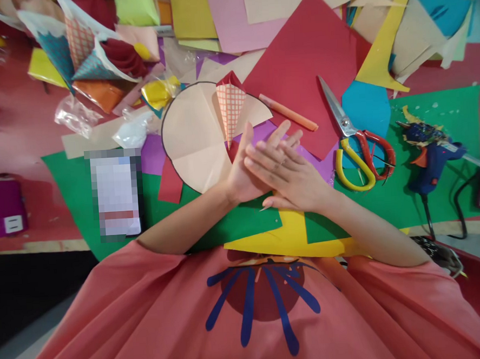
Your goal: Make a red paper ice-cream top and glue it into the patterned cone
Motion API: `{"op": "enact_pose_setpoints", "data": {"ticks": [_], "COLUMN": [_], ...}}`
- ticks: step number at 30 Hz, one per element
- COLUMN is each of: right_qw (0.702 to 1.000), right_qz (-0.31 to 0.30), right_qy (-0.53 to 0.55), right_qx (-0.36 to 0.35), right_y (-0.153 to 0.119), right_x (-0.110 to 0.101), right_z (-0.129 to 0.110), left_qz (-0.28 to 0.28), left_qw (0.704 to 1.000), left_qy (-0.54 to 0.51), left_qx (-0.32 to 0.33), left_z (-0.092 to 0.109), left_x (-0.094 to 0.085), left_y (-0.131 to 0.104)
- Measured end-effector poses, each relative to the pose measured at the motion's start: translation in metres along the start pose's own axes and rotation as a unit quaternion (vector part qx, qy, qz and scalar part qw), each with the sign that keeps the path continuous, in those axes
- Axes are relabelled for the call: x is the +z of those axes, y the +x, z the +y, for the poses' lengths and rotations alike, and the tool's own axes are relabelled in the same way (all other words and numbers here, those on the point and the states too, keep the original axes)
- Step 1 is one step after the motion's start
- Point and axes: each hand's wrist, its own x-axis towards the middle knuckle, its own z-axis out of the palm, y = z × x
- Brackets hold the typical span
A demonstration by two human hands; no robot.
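My left hand (243, 171) is turned palm up with its fingers stretched out. My right hand (292, 179) lies flat across it, palm against palm, fingers straight. Whether anything lies between the palms is hidden. Just beyond my fingertips is a small orange-and-white checked paper cone (232, 107) with a dark red top, point toward me. It rests on a round beige paper disc (192, 131) with fold lines and a dark edge. An orange stick-like piece (288, 112) lies to the right of the cone, on a red paper sheet (306, 61).
Scissors (346, 127) with red and yellow handles lie at right, beside a blue glue gun (424, 168) with a cord. A phone (117, 195) lies left on green paper (73, 184). Larger wrapped cones (89, 53), clay packets (161, 92) and paper scraps (414, 33) fill the back.
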Motion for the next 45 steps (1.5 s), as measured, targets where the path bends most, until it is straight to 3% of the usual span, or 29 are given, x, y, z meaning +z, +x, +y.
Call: {"op": "enact_pose_setpoints", "data": {"ticks": [4, 8, 15, 20, 27, 29, 30, 32, 34, 35, 38, 40, 42, 45], "right_qw": [0.997, 0.998, 0.999, 0.995, 0.973, 0.944, 0.92, 0.86, 0.797, 0.767, 0.688, 0.656, 0.641, 0.628], "right_qz": [0.054, 0.043, 0.007, 0.072, 0.19, 0.23, 0.242, 0.238, 0.209, 0.195, 0.168, 0.153, 0.139, 0.122], "right_qy": [-0.023, -0.017, -0.036, -0.02, 0.112, 0.213, 0.279, 0.411, 0.517, 0.557, 0.649, 0.687, 0.707, 0.72], "right_qx": [0.05, 0.052, -0.016, 0.069, 0.061, 0.101, 0.127, 0.185, 0.232, 0.253, 0.279, 0.274, 0.263, 0.268], "right_y": [-0.006, -0.008, -0.006, -0.008, -0.01, -0.009, -0.008, -0.007, -0.005, -0.004, -0.001, 0.0, 0.0, 0.001], "right_x": [-0.006, -0.01, -0.009, -0.008, -0.013, -0.016, -0.016, -0.017, -0.015, -0.014, -0.009, -0.007, -0.006, -0.006], "right_z": [0.016, 0.02, 0.011, 0.02, 0.023, 0.022, 0.022, 0.023, 0.023, 0.022, 0.018, 0.016, 0.016, 0.015], "left_qz": [-0.006, -0.011, 0.006, 0.005, -0.028, -0.046, -0.042, -0.023, 0.009, 0.015, 0.037, 0.069, 0.084, 0.072], "left_qw": [0.999, 0.993, 0.994, 0.999, 0.991, 0.968, 0.94, 0.854, 0.821, 0.832, 0.905, 0.941, 0.955, 0.948], "left_qy": [0.001, 0.007, 0.031, 0.016, 0.094, 0.163, 0.217, 0.361, 0.47, 0.463, 0.354, 0.282, 0.253, 0.281], "left_qx": [0.042, 0.115, 0.106, 0.035, 0.093, 0.187, 0.259, 0.375, 0.325, 0.304, 0.235, 0.172, 0.134, 0.131], "left_z": [0.003, 0.015, 0.011, 0.005, 0.008, 0.011, 0.013, 0.017, 0.018, 0.018, 0.013, 0.008, 0.005, 0.004], "left_x": [0.0, -0.006, -0.008, 0.0, -0.004, -0.005, -0.004, -0.002, 0.001, 0.0, -0.008, -0.018, -0.027, -0.031], "left_y": [-0.004, -0.004, -0.004, -0.007, -0.005, -0.009, -0.012, -0.019, -0.025, -0.026, -0.024, -0.021, -0.018, -0.018]}}
